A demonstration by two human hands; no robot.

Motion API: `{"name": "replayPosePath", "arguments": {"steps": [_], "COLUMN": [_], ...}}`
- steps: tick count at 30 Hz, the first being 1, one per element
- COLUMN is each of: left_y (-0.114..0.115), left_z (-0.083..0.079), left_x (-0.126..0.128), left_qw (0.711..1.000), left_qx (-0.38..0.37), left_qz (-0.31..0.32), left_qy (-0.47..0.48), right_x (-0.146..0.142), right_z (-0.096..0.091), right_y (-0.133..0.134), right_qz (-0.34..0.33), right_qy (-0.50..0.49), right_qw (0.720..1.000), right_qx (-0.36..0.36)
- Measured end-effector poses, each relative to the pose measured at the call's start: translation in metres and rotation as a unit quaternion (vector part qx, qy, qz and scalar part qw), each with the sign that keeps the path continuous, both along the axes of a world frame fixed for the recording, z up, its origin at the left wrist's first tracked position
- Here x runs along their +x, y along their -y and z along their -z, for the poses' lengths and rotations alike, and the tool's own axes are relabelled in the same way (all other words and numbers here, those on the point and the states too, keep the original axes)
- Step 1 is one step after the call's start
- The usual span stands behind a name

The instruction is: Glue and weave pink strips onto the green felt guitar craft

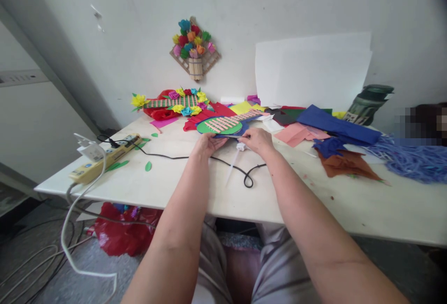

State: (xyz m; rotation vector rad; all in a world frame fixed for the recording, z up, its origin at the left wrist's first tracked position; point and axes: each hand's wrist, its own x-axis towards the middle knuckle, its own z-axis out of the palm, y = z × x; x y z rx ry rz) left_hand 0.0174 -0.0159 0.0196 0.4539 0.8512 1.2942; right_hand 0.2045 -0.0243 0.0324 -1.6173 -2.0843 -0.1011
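Here, a pale wall (132, 24) backs the table (240, 204) under the guitar (219, 126).

White table (153, 185): yellow power strip (113, 154) along its left edge, green leaf cutouts (148, 166) beside it, coloured sheets (338, 124) toward the back edge.

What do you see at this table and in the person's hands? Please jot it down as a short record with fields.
Left hand: at the near edge of the guitar-shaped piece, palm turned upward
Right hand: fingers at the same edge; anything pinched is too small to tell
Piece colours: blue, green oval, pale pink strips
Near the right hand: white strip, looped black cord
Table, left: yellow power strip, white charger, green leaf shape
Table, right: blue paper, dark green bottle
Wall: flower ornament
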Motion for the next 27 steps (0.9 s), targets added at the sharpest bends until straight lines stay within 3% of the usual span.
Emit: {"name": "replayPosePath", "arguments": {"steps": [10,18,27], "left_y": [-0.001,-0.004,-0.005], "left_z": [0.001,0.003,0.003], "left_x": [0.002,0.002,0.002], "left_qw": [1.0,1.0,1.0], "left_qx": [-0.001,-0.004,-0.01], "left_qz": [-0.005,-0.005,-0.011], "left_qy": [-0.023,-0.026,-0.021], "right_x": [-0.006,-0.011,0.001], "right_z": [-0.004,-0.007,-0.008], "right_y": [0.002,0.001,0.003], "right_qz": [0.019,0.05,0.041], "right_qy": [0.029,0.033,0.043], "right_qw": [0.999,0.996,0.998], "right_qx": [-0.006,-0.062,-0.032]}}
